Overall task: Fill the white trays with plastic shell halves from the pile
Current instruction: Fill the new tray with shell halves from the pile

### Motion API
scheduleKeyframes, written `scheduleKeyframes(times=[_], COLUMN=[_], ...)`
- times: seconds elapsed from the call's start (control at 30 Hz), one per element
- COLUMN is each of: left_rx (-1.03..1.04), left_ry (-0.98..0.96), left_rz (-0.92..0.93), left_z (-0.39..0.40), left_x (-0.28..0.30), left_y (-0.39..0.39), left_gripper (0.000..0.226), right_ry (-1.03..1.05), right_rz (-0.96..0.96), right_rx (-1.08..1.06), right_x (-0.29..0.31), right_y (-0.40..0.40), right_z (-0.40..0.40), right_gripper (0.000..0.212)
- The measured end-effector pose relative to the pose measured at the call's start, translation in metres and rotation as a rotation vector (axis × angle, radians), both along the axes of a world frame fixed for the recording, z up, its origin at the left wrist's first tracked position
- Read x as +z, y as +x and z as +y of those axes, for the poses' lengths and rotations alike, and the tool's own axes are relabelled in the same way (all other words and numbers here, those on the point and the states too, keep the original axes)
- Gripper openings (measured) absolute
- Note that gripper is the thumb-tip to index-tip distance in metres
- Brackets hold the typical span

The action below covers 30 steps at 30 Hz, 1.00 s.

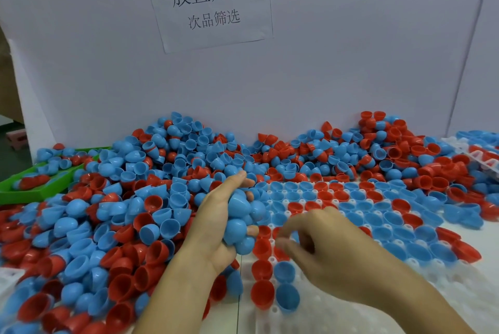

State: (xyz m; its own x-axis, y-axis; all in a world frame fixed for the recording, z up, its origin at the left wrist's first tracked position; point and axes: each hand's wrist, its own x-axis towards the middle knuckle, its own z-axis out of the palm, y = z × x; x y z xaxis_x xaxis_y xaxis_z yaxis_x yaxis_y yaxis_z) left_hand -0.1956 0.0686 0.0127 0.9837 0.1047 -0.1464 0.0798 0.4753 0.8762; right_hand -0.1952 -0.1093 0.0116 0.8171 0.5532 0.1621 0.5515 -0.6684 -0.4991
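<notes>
Your left hand (216,214) is curled around a clutch of blue shell halves (240,214), thumb stretched up along the far side of the bunch and fingertips wrapping in from the right, holding them just above the left edge of the white tray (337,306). Your right hand (332,250) hovers low over the near-left part of that tray, fingers bent inward with thumb and forefinger drawn close together (the motion blur there is heavy, so you cannot tell whether a shell is pinched between them). The tray stretches from the centre toward the right; its far rows are already packed with blue and red halves sitting open side up, while the near-right pockets show bare white plastic. Just below your right hand, two red and two blue halves sit in neighbouring pockets. The pile (121,198) of loose red and blue halves spreads across the whole left side and banks up against the white backboard (351,63) along the far edge. A green bin (32,193) lies at the far left, partly buried in shells. On the backboard hangs a paper sign (210,4) with printed characters. Another tray (483,160) lies at the far right.
</notes>
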Motion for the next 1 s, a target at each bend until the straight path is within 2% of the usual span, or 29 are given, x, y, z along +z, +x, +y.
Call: scheduleKeyframes(times=[0.13, 0.23, 0.37, 0.63, 0.8, 1.0], left_rx=[-0.169, -0.247, -0.181, -0.119, -0.076, -0.119], left_ry=[-0.072, -0.001, 0.042, 0.037, 0.086, 0.08], left_rz=[-0.067, -0.135, -0.107, -0.031, 0.011, 0.045], left_z=[-0.006, -0.011, -0.014, -0.016, -0.015, -0.015], left_x=[0.002, 0.003, 0.002, 0.0, -0.004, -0.004], left_y=[-0.004, -0.007, -0.006, -0.003, -0.001, 0.001], left_gripper=[0.02, 0.02, 0.019, 0.018, 0.016, 0.052], right_ry=[0.355, 0.475, 0.599, 0.688, 0.713, 0.791], right_rz=[0.041, 0.143, 0.232, 0.22, 0.198, 0.139], right_rx=[-0.106, -0.074, -0.123, -0.165, -0.188, -0.293], right_x=[-0.003, -0.007, -0.005, -0.002, -0.002, -0.005], right_y=[-0.001, -0.002, -0.001, 0.002, 0.002, 0.007], right_z=[0.011, 0.017, 0.017, 0.013, 0.013, 0.011], right_gripper=[0.044, 0.026, 0.011, 0.003, 0.01, 0.019])
